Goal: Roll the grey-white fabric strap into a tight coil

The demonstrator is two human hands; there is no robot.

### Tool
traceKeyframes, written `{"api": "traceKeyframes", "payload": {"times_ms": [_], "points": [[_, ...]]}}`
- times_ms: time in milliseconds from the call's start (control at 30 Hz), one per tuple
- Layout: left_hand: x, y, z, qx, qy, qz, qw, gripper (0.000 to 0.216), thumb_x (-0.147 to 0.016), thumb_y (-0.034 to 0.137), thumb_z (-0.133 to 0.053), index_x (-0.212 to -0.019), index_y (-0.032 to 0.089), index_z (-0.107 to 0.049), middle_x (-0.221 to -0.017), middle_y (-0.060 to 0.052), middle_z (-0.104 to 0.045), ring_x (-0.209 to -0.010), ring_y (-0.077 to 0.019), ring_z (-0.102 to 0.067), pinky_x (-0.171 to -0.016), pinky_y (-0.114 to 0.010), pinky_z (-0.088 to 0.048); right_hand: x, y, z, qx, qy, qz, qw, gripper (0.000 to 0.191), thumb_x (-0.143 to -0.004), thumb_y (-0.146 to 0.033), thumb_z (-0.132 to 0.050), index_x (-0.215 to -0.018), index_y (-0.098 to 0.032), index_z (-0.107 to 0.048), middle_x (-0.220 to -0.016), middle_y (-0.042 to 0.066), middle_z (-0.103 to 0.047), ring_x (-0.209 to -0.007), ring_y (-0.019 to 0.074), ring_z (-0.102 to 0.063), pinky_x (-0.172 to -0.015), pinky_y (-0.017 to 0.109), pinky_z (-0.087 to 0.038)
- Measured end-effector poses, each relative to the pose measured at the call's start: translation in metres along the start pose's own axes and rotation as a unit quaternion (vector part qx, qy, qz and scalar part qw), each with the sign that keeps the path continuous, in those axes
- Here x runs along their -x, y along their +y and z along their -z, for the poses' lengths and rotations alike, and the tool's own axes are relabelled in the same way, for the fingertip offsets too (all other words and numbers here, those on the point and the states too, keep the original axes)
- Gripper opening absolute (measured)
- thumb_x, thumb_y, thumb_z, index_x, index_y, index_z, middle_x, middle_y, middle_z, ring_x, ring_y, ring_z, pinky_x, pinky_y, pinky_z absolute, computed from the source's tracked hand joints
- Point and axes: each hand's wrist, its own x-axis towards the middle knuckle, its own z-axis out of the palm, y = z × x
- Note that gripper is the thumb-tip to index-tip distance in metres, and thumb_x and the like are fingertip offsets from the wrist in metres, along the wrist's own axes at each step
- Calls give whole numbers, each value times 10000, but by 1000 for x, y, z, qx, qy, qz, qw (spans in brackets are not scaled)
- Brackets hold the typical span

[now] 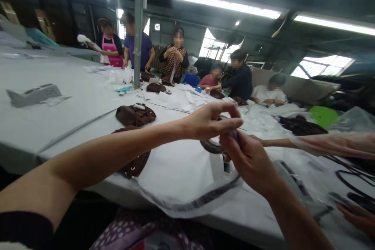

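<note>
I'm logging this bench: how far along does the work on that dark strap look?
Looks done: brown bags lie stacked to the left on the table. In hand: left hand and right hand both pinch a dark strap loop over a white sheet. Left: more dark straps lie loose at right.

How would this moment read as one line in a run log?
left hand: pinching strap | right hand: gripping strap | white sheet beneath | brown bags left on table

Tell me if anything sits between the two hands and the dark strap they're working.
Nothing visible does. The left hand and right hand both already pinch the dark strap directly, above the white sheet.
</note>
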Motion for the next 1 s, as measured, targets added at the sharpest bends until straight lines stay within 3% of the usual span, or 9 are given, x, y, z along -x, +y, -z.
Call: {"api": "traceKeyframes", "payload": {"times_ms": [133,300,367,533,600,700,767,867,1000], "points": [[8,-11,-4,132,-17,40,990,127,-852,284,-558,-857,174,-494,-561,55,-549,-470,-67,-507,-457,-150,-391,3,4,15,-158,-110,-43,980,573,-860,-675,-287,-690,-179,-517,-628,-2,-486,-580,123,-427,-518,244,-354],[9,-17,-12,161,40,48,985,184,-829,335,-592,-831,152,-576,-555,56,-539,-444,-51,-467,-439,-141,-372,9,11,11,-288,-90,-126,945,474,-864,-598,-416,-681,-171,-509,-581,-31,-445,-513,91,-369,-487,224,-335],[10,-22,-23,141,108,27,984,223,-817,364,-602,-819,141,-608,-588,39,-558,-479,-65,-485,-457,-155,-384,12,9,0,-262,-52,-87,960,421,-865,-573,-434,-755,-176,-516,-642,-18,-483,-560,105,-419,-519,230,-365],[19,-49,-46,103,294,23,950,290,-823,429,-587,-851,145,-639,-626,28,-563,-543,-79,-475,-507,-173,-379,19,17,-26,10,114,-5,993,236,-872,-415,-497,-921,-184,-511,-857,53,-575,-761,180,-515,-671,295,-411],[22,-62,-46,129,246,67,958,404,-828,527,-529,-919,146,-626,-570,36,-533,-480,-84,-449,-461,-185,-355,22,27,-27,42,96,-8,994,202,-903,-372,-445,-879,-188,-525,-822,54,-601,-744,183,-538,-661,295,-409],[24,-70,-40,161,77,152,972,633,-836,674,-310,-1092,155,-564,-563,15,-556,-462,-130,-501,-456,-226,-399,28,41,-25,24,34,-11,999,213,-926,-352,-411,-873,-195,-544,-803,38,-639,-727,170,-578,-654,276,-420],[26,-69,-39,127,26,178,975,622,-839,671,-303,-1109,166,-545,-586,17,-552,-486,-135,-508,-464,-227,-402,33,44,-26,2,24,-9,1000,205,-932,-328,-405,-865,-196,-547,-792,24,-649,-717,158,-592,-655,263,-425],[30,-66,-40,66,65,149,984,434,-845,565,-458,-954,164,-583,-615,38,-511,-511,-99,-444,-470,-194,-341,40,44,-30,-14,41,-31,999,109,-848,-286,-560,-914,-199,-552,-787,3,-652,-709,161,-595,-655,262,-441],[37,-73,-37,59,110,156,980,386,-843,528,-487,-815,152,-570,-562,58,-446,-468,-76,-347,-441,-189,-264,50,50,-34,17,100,-69,993,473,-638,-244,-775,-1051,-210,-548,-998,43,-637,-907,225,-596,-814,335,-474]]}}
